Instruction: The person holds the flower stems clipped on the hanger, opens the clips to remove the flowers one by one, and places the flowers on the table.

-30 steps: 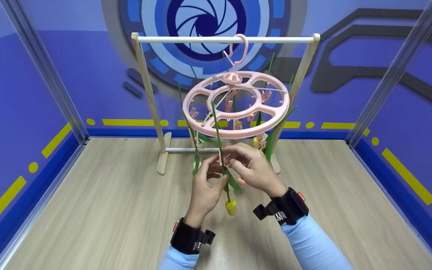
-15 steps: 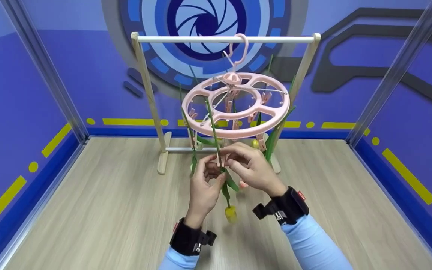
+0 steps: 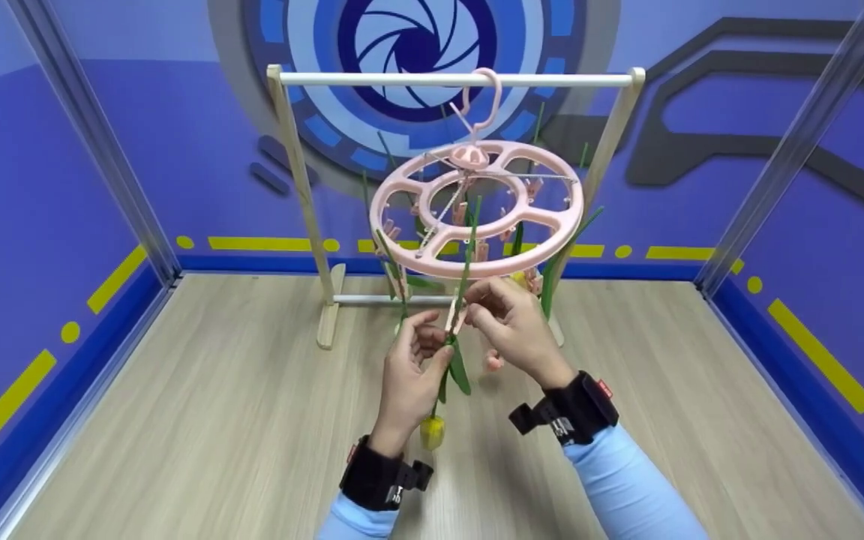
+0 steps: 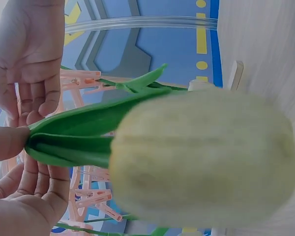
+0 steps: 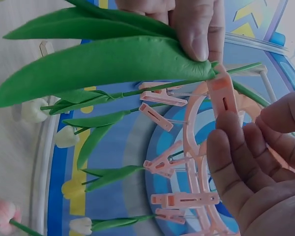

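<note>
My left hand [image 3: 413, 375] pinches an artificial yellow tulip [image 3: 433, 433] at its stem, between thumb and fingers. The flower points down, and its green stem rises in front of the pink hanger ring. A pink clothespin [image 5: 221, 93] sits on the stem just above the leaves [image 5: 113, 61]. My right hand [image 3: 511, 326] is beside this clothespin with loosely bent fingers, a fingertip right at its lower end in the right wrist view. The thumb there stands apart from it. In the left wrist view the bloom [image 4: 201, 157] hides much of the scene.
The round pink clip hanger [image 3: 469, 266] hangs from the white bar [image 3: 379, 79] of a wooden rack. Several tulips hang upside down from its clothespins [image 5: 184, 199], with white [image 5: 66, 136], yellow [image 5: 73, 190] and pink [image 5: 4, 212] blooms. Blue printed walls enclose the wooden table [image 3: 252, 420].
The bloom has swung left and slightly down while the stem's upper end tilts right. My right hand has shifted slightly up and right, showing more of the clothespin. The hanger has swung a little.
</note>
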Tool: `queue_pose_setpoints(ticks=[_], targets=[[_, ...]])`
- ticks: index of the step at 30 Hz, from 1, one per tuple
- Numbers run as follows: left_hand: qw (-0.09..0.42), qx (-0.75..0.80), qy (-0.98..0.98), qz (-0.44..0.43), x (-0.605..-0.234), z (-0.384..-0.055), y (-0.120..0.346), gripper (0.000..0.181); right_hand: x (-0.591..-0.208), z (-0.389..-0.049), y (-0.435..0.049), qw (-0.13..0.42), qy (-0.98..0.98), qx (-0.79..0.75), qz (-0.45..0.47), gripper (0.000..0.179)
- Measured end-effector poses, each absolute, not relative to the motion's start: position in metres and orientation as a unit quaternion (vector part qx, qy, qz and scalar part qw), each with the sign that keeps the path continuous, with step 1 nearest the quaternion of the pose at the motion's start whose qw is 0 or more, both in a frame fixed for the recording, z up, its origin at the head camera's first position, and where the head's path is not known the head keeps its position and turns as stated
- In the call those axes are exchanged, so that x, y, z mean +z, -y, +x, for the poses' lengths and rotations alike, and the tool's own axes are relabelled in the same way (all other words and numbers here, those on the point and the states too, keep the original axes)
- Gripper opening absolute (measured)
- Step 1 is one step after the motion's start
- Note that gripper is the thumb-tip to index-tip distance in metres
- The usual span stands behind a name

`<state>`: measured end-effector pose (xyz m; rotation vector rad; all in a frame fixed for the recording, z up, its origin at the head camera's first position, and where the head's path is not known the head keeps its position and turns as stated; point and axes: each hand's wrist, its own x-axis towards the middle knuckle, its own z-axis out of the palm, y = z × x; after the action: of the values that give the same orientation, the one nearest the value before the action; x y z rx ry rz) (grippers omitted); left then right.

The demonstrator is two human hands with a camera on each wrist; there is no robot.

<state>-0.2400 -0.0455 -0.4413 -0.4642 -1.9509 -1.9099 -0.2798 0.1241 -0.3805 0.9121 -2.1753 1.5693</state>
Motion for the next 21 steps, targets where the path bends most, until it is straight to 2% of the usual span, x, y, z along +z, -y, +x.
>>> queue_pose_setpoints(ticks=[8, 17, 21], targets=[[0.184, -0.681, 0.689, -0.167, -0.442, -0.241, 0.048, 0.039, -0.387, -0.284, -0.128, 0.154, 0.779, 0.535, 0.288, 0.014], [0.195, -0.676, 0.687, -0.180, -0.443, -0.243, 0.050, 0.035, -0.380, -0.296, -0.125, 0.019, 0.747, 0.595, 0.297, 0.033], [0.192, -0.680, 0.682, -0.187, -0.443, -0.243, 0.050, 0.032, -0.375, -0.299, -0.125, -0.020, 0.743, 0.597, 0.301, 0.034]])
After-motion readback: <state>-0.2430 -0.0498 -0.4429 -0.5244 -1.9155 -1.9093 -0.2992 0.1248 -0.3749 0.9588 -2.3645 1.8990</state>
